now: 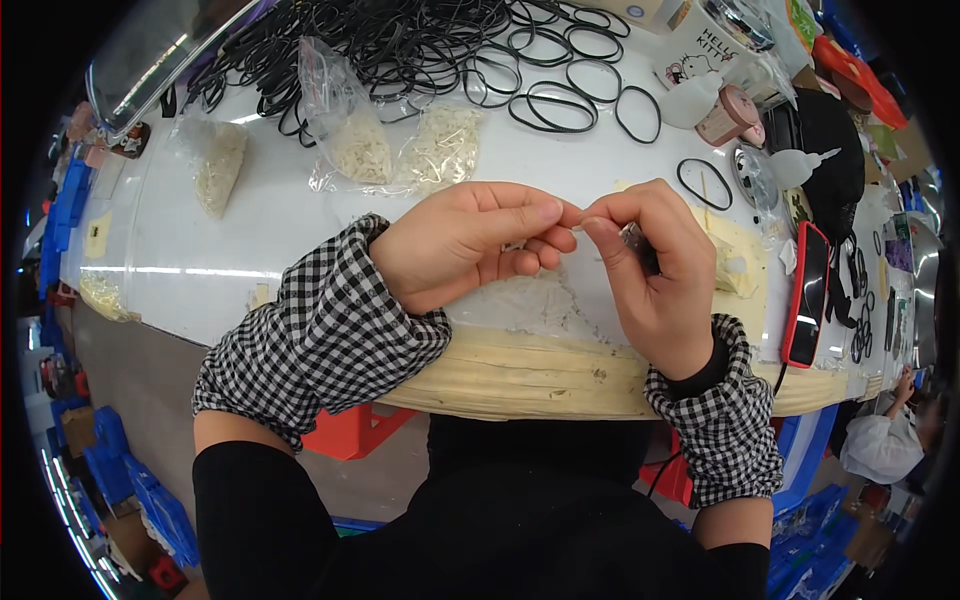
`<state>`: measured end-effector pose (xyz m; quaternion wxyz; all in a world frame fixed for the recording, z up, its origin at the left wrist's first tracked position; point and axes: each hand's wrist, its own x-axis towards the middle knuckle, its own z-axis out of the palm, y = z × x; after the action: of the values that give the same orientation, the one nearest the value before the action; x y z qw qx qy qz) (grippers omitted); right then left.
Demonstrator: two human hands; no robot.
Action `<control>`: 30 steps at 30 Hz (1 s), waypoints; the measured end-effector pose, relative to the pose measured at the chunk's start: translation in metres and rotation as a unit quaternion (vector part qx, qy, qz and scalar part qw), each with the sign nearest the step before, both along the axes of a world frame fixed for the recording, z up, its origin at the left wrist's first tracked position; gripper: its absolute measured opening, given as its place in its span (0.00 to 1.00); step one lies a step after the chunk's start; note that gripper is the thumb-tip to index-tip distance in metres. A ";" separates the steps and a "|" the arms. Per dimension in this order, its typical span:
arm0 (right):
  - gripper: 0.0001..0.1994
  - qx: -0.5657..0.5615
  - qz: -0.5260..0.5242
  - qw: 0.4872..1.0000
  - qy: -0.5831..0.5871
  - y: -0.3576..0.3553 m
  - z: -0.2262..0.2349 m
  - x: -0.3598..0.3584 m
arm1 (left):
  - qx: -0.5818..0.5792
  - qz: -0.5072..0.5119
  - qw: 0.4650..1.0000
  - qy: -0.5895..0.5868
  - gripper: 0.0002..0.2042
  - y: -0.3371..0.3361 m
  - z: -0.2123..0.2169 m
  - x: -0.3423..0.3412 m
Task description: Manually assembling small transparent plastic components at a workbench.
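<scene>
Head view shows the person's two hands meeting over the near edge of a white table (270,235). The left hand (465,240) has its thumb laid against its forefinger, the tips pressed together, the other fingers loosely curled. The right hand (665,270) brings its thumb and forefinger tips right up to them, with a tiny pale bit (578,228) at the meeting point; it is too small to identify, and which hand pinches it cannot be told. Within the right hand's curled fingers sits a dark, shiny object (638,240), mostly hidden. Beneath the hands lies a clear plastic sheet or bag (525,305). Beyond the left hand stand clear bags of small pale pieces (443,145), with loose black rings (553,107) farther back. A red-edged phone (808,295) lies to the right of the right hand.
</scene>
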<state>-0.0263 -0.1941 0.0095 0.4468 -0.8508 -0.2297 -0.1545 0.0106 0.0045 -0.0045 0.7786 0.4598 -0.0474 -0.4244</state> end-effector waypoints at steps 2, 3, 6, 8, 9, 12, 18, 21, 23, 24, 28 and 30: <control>0.07 0.011 0.003 1.000 -0.006 0.001 -0.002 0.001 | -0.010 -0.019 1.000 0.003 0.12 -0.002 0.000 -0.003; 0.06 0.017 0.005 1.000 -0.009 0.001 -0.003 0.001 | -0.009 -0.022 1.000 0.005 0.12 -0.002 0.000 -0.002; 0.07 0.023 0.007 0.999 -0.021 0.001 -0.004 0.001 | -0.011 -0.029 0.999 0.010 0.11 0.000 0.001 -0.003; 0.07 0.034 0.010 0.999 -0.015 0.001 -0.004 0.002 | -0.020 -0.036 0.999 0.015 0.10 -0.001 0.002 -0.004; 0.07 0.039 0.011 0.999 -0.012 0.001 -0.004 0.002 | -0.017 -0.026 0.999 0.014 0.10 -0.002 0.003 -0.004; 0.06 0.031 -0.003 1.000 -0.002 0.004 0.001 0.001 | 0.002 0.005 1.000 0.001 0.09 -0.002 0.004 -0.006; 0.05 0.037 -0.013 0.998 0.051 0.005 0.001 -0.002 | 0.041 0.042 0.998 -0.036 0.09 -0.005 0.005 -0.005; 0.05 0.032 -0.009 0.998 0.047 0.006 0.000 -0.003 | 0.035 0.049 0.998 -0.027 0.09 -0.005 0.004 -0.006; 0.06 0.038 -0.007 0.998 0.055 0.007 0.000 -0.003 | 0.024 0.052 0.998 -0.017 0.10 -0.006 0.004 -0.007; 0.06 0.041 -0.006 0.997 0.059 0.007 0.001 -0.003 | 0.019 0.051 0.998 -0.014 0.10 -0.006 0.004 -0.007; 0.11 -0.022 0.007 0.997 0.073 0.005 0.008 -0.004 | -0.004 0.037 0.999 -0.017 0.10 -0.004 0.002 -0.004; 0.14 -0.067 0.007 0.997 0.041 0.004 0.003 -0.002 | -0.025 0.023 0.999 -0.018 0.10 -0.003 0.002 -0.003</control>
<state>-0.0283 -0.1906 0.0127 0.3987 -0.8828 -0.2269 -0.1011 0.0071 0.0016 -0.0026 0.7984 0.4484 -0.0618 -0.3971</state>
